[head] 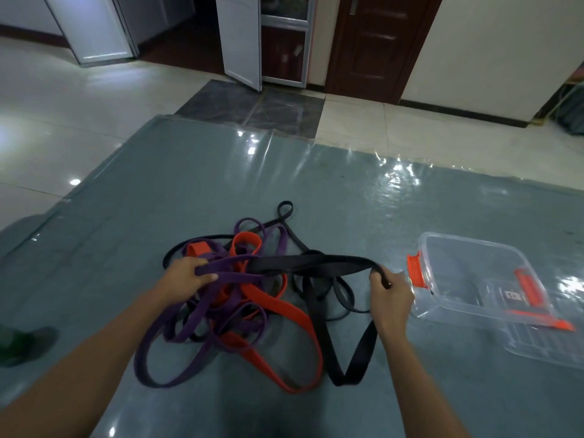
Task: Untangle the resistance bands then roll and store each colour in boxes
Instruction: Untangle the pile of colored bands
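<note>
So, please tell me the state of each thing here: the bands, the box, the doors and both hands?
Black band: partly pulled out, stretched between both hands.
Purple band: tangled in the pile.
Orange band: tangled in the pile.
Box: open, no bands inside.
Lid: off, beside the box.
White door: open.
Brown door: closed.
Left hand: gripping purple and black bands.
Right hand: closed on the black band.

Two bare forearms enter from the lower corners of the frame, no sleeves showing. The left hand (186, 275) and right hand (390, 297) wear no gloves, rings or watch.
</note>
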`<state>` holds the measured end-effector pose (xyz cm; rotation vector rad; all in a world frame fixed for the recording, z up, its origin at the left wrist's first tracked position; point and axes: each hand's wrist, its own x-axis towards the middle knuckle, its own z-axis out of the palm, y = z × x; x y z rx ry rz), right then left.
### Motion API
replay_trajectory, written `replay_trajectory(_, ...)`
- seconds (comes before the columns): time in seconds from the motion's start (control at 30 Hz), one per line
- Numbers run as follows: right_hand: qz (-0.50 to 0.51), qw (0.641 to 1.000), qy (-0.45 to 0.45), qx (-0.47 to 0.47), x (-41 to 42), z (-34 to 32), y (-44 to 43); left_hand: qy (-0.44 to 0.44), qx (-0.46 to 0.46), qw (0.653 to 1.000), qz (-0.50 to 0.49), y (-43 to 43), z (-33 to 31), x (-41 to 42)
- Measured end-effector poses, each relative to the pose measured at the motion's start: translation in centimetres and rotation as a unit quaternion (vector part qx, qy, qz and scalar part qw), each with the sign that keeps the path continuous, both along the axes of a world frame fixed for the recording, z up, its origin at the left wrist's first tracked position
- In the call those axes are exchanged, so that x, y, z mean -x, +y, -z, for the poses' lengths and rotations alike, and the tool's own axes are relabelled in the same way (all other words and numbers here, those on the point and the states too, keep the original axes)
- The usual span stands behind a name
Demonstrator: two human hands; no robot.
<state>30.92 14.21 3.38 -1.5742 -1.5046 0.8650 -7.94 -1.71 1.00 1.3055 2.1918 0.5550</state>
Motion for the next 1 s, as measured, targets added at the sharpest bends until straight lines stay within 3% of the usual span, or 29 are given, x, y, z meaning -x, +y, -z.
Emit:
replay_trajectory(0.3,0.025,0.997,-0.022,0.068,-0.1,3.5,-2.1,-0.001,0.033,0.999,-0.021,-2.4,-0.1,0.9)
replay_trajectory(0.4,-0.061,0.982,-0.131,0.122,-0.2,3.8,-2.1,-0.007,0.031,0.999,-0.028,-2.5,0.1,-0.6)
replay_trajectory(0.5,-0.202,0.894,-0.377,0.136,1.3,4.2,-3.0,0.010,0.007,1.000,-0.016,-2.3,0.0,-2.6)
replay_trajectory(0.53,-0.244,0.872,-0.411,0.109,2.4,4.3,-3.4,0.013,0.003,1.000,-0.012,-2.3,0.0,-3.2)
replay_trajectory(0.63,-0.360,0.864,-0.351,0.035,7.0,4.4,-4.2,0.009,-0.002,1.000,0.001,-2.5,-0.3,-4.4)
replay_trajectory(0.73,-0.404,0.864,-0.302,0.016,11.3,5.1,-3.7,-0.002,-0.009,1.000,0.014,-3.2,-0.8,-5.2)
replay_trajectory(0.87,-0.418,0.831,-0.364,-0.043,14.0,5.5,-3.5,0.004,-0.014,1.000,0.017,-4.6,-1.4,-5.6)
replay_trajectory(0.93,-0.408,0.844,-0.335,-0.093,14.3,5.1,-3.7,0.003,-0.016,1.000,0.003,-5.3,-1.4,-5.3)
replay_trajectory(1.0,-0.409,0.871,-0.250,-0.104,14.2,4.0,-3.8,-0.015,-0.028,0.999,-0.023,-5.7,-1.3,-4.8)
